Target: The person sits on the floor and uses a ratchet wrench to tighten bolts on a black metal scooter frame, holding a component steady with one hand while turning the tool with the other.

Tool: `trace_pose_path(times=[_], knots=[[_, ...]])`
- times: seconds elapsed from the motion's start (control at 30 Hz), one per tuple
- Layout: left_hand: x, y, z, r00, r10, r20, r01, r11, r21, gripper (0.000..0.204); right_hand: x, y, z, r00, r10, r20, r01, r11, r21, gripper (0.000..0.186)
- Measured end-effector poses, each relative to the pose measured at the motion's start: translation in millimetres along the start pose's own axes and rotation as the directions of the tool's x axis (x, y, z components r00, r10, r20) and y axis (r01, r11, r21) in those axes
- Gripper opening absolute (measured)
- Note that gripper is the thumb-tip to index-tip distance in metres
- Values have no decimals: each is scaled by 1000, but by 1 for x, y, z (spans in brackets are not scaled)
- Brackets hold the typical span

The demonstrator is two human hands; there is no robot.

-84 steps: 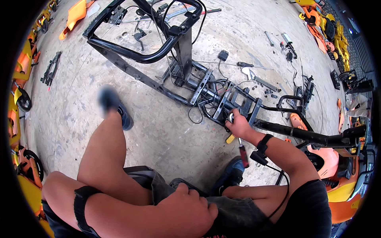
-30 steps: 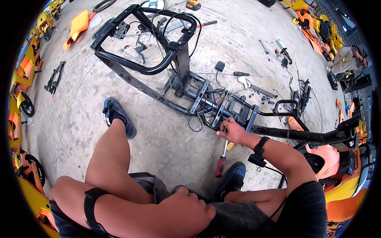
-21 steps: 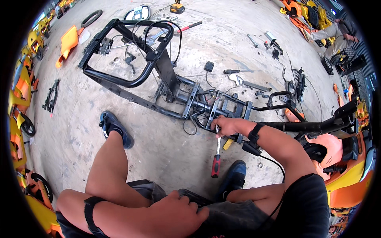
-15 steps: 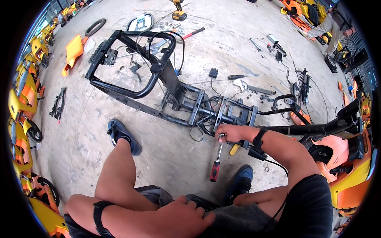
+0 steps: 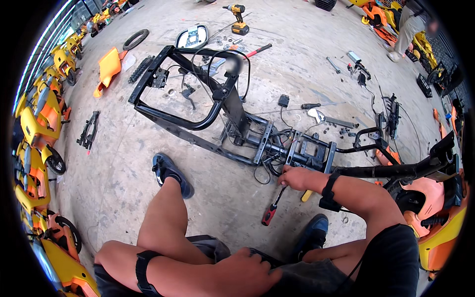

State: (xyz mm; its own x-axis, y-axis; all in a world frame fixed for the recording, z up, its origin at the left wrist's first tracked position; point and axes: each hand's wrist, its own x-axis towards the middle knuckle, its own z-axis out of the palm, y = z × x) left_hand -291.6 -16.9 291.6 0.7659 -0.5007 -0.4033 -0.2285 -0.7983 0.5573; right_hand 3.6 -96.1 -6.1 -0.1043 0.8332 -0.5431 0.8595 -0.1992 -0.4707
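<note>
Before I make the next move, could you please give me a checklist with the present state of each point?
1. Right hand on the head end of the ratchet: ok.
2. Ratchet head seated: cannot tell, the hand hides it.
3. Left hand steadying the black frame: not ok, it rests on the shorts.
4. Right shoe apart from the ratchet handle: ok.

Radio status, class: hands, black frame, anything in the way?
Right grip on red-handled tool, beside black frame. Left grip on lap. Cables close by, possibly obstructing.
</note>
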Motion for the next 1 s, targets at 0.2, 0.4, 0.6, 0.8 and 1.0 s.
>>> trace_pose_path(times=[0.2,0.4,0.6,0.8,1.0], knots=[[-3,0,4,1000,1,-3,0,999,39,29,-9,-13,-7,998,-56,-1,54,978,-200,39],[-7,-2,-1,998,50,-32,-50,999,0,29,-1,-23,8,981,-172,-91,82,791,-607,27],[-6,-2,2,1000,8,-17,-8,999,-32,28,8,-15,35,982,-153,-110,35,722,-691,20],[-13,-1,3,998,-66,-9,66,998,-20,27,7,10,10,972,-125,-198,30,905,-425,23],[-21,-2,5,995,-96,-10,96,995,-24,27,-9,16,-22,948,202,-247,-233,967,-105,33]])
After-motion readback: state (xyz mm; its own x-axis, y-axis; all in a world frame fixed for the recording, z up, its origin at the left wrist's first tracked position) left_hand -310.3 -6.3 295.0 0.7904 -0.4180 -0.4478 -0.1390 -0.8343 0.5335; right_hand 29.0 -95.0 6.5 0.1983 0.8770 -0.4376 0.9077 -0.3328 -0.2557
